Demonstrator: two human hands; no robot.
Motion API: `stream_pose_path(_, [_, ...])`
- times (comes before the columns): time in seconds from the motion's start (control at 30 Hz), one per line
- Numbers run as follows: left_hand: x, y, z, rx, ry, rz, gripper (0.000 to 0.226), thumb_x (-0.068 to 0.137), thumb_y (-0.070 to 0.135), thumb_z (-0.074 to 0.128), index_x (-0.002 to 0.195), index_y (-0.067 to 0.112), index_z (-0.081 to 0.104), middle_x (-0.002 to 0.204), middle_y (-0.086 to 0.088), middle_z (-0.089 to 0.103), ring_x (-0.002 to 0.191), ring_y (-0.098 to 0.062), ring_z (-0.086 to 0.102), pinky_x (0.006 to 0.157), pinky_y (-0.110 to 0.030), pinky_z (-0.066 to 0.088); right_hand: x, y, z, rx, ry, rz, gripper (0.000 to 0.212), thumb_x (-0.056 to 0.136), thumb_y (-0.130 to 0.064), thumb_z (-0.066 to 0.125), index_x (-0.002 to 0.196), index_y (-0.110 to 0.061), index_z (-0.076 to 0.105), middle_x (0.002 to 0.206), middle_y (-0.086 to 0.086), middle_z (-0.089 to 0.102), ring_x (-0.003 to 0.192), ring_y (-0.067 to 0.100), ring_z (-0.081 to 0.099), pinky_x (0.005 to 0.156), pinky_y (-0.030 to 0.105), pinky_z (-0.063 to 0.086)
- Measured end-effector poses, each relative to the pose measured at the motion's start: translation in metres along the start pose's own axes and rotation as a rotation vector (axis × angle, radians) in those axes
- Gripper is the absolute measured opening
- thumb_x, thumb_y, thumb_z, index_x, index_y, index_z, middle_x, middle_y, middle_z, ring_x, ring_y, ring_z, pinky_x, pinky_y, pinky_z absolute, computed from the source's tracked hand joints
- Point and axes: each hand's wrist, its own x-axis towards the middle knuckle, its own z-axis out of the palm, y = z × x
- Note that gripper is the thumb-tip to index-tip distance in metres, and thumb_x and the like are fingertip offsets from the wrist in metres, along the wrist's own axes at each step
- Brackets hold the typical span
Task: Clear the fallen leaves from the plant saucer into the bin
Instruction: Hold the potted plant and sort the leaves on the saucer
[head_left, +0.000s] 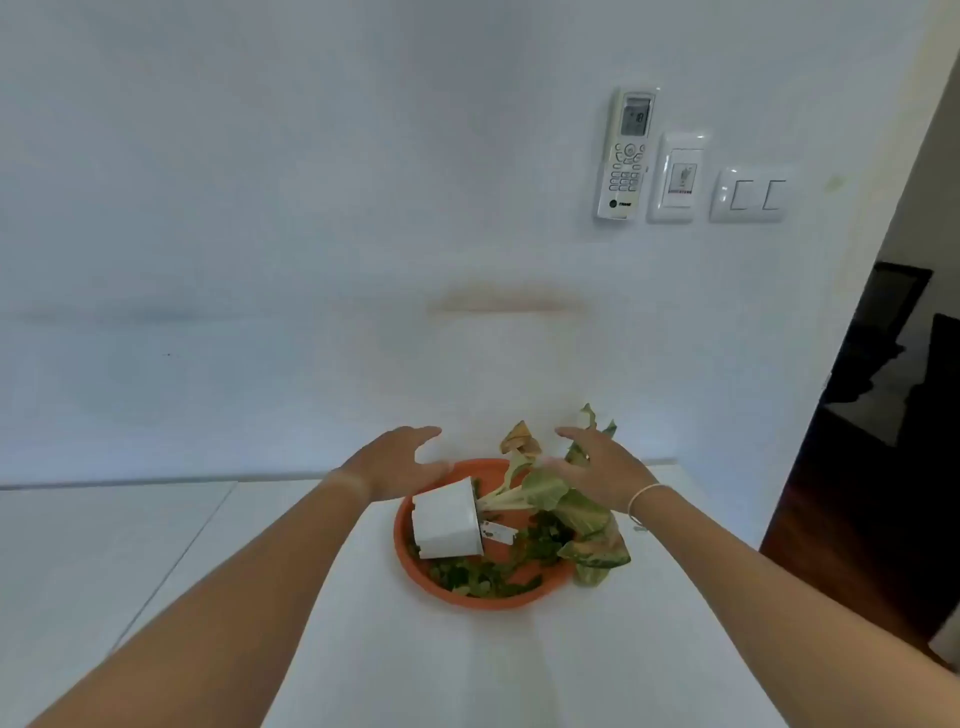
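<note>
A white table (519, 665) carries an orange saucer (415, 564), with plant leaves (602, 556) spilling onto it.

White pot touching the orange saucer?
Touching. The head view shows the white pot lying on its side inside the orange saucer, its wall resting on the leaf-covered saucer floor, no gap visible.

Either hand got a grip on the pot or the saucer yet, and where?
Neither. Left hand and right hand are both open with fingers spread, above the tipped white pot and orange saucer; nothing is held.
</note>
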Motion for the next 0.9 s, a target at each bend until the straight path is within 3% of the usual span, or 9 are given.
stream_pose_path(0.23, [-0.010,-0.016,0.035,-0.007,-0.103,-0.066,0.061,0.092,0.042,0.053,0.147,0.023,0.033,0.151,0.000,0.039,0.136,-0.020,0.041,0.108,-0.031,0.033,-0.025,0.023,0.037,0.089,0.080,0.006,0.068,0.086,-0.053,0.054,0.146,-0.036,0.028,0.153,-0.004,0.034,0.136,0.020,0.041,0.108,0.041,0.041])
stream_pose_path(0.4, [-0.005,-0.028,0.048,0.000,-0.136,-0.076,0.081,0.076,0.059,0.061,0.147,0.034,0.029,0.151,0.004,0.040,0.133,-0.019,0.045,0.109,-0.039,0.041,-0.033,0.036,0.040,0.193,0.165,0.028,0.071,0.088,-0.046,0.056,0.149,-0.035,0.022,0.151,-0.002,0.037,0.136,0.019,0.040,0.105,0.037,0.041])
stream_pose_path(0.6, [0.011,-0.022,0.064,0.097,-0.124,0.000,0.097,0.074,0.049,0.072,0.152,0.027,0.017,0.157,0.002,0.027,0.142,-0.021,0.032,0.113,-0.040,0.035,-0.035,0.052,0.037,0.300,0.198,0.076,0.071,0.087,-0.050,0.056,0.147,-0.038,0.022,0.149,-0.002,0.040,0.135,0.021,0.042,0.107,0.041,0.042])
stream_pose_path(0.8, [0.028,-0.016,0.085,0.297,-0.127,0.036,0.112,0.068,0.053,0.074,0.153,0.026,0.006,0.161,0.000,0.016,0.147,-0.023,0.020,0.116,-0.040,0.029,-0.047,0.087,0.049,0.470,0.253,0.217,0.053,0.094,-0.048,0.043,0.144,-0.033,0.033,0.144,0.001,0.046,0.132,0.023,0.046,0.105,0.036,0.039])
stream_pose_path(0.9, [0.035,-0.019,0.096,0.317,-0.109,0.027,0.119,0.064,0.056,0.076,0.153,0.026,0.003,0.161,-0.002,0.015,0.147,-0.025,0.019,0.117,-0.042,0.028,-0.058,0.107,0.062,0.390,0.247,0.298,0.052,0.096,-0.047,0.039,0.144,-0.028,0.036,0.147,0.003,0.044,0.134,0.020,0.043,0.109,0.036,0.034])
